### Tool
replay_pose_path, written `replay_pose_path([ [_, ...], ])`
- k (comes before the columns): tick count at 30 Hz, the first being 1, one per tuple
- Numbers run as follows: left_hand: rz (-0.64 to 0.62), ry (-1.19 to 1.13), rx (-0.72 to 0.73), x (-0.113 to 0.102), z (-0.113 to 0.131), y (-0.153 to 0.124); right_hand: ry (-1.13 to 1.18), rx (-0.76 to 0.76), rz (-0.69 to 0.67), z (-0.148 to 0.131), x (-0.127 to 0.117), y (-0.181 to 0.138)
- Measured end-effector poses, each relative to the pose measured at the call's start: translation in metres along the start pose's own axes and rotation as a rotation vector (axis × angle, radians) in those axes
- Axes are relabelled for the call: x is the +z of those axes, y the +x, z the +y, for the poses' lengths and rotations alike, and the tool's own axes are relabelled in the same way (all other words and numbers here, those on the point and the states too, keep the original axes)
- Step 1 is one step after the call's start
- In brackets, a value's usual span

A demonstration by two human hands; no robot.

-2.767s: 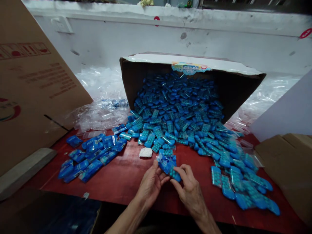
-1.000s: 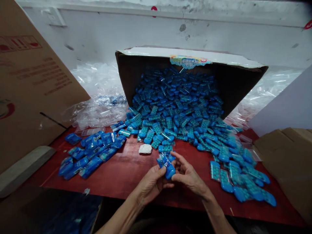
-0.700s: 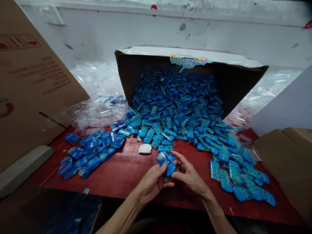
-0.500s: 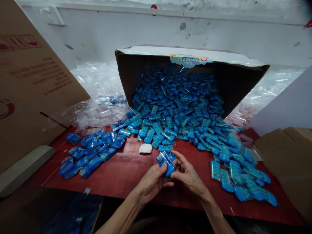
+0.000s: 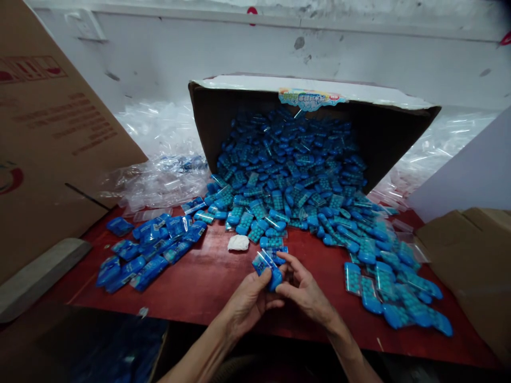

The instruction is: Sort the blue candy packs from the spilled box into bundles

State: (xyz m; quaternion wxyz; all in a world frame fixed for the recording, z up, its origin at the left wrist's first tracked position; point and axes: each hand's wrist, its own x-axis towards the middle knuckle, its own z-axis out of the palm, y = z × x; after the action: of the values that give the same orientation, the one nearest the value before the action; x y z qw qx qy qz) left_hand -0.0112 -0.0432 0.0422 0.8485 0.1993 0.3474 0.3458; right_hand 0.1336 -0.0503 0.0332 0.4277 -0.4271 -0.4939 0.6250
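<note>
Close to the table's front edge, my left hand (image 5: 251, 300) is closed round a small flat candy box (image 5: 274, 280) with a blue end and a blue printed wrapper, thumb on top. My right hand (image 5: 305, 292) pinches the same box near its blue end, thumb low and index finger extended above. A second blue printed piece (image 5: 282, 250) shows just behind, by my right index fingertip; whether that finger touches it I cannot tell. Beyond lies a big heap of unwrapped clear-and-blue boxes (image 5: 279, 199) filled with green balls.
The heap spills from a tipped carton (image 5: 399, 101). Wrapped blue packs (image 5: 154, 247) lie at left, beside a grey bar (image 5: 43, 279). A crumpled white wad (image 5: 238, 243) rests mid-table. Clear plastic sleeves (image 5: 159, 186) pile behind. Cardboard boxes (image 5: 51, 133) flank both sides.
Both hands have shifted slightly left with the candy box, which has tilted a little. More of the blue printed piece behind it shows.
</note>
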Motion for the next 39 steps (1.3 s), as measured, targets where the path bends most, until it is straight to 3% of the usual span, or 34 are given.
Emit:
replay_pose_path([
  [12, -0.131, -0.035, -0.029, -0.0079, 0.0031, -0.0027, 0.145, 0.037, -0.085, -0.0032, -0.0017, 0.0012],
  [19, -0.043, -0.097, 0.043, -0.0045, -0.0054, 0.0003, 0.088, 0.062, -0.052, -0.0022, 0.0031, -0.0009],
  [26, -0.033, -0.032, -0.001, -0.0015, -0.0030, -0.0003, 0.089, 0.038, -0.060, 0.0009, -0.0023, 0.0007],
  [32, 0.001, -0.079, 0.074, 0.0007, -0.0041, -0.0002, 0.074, 0.050, -0.018, -0.0026, 0.0019, 0.0021],
  [39, -0.072, -0.075, -0.004, -0.0035, 0.0021, -0.0021, 0.056, 0.051, -0.005, 0.0002, -0.0005, 0.0045],
])
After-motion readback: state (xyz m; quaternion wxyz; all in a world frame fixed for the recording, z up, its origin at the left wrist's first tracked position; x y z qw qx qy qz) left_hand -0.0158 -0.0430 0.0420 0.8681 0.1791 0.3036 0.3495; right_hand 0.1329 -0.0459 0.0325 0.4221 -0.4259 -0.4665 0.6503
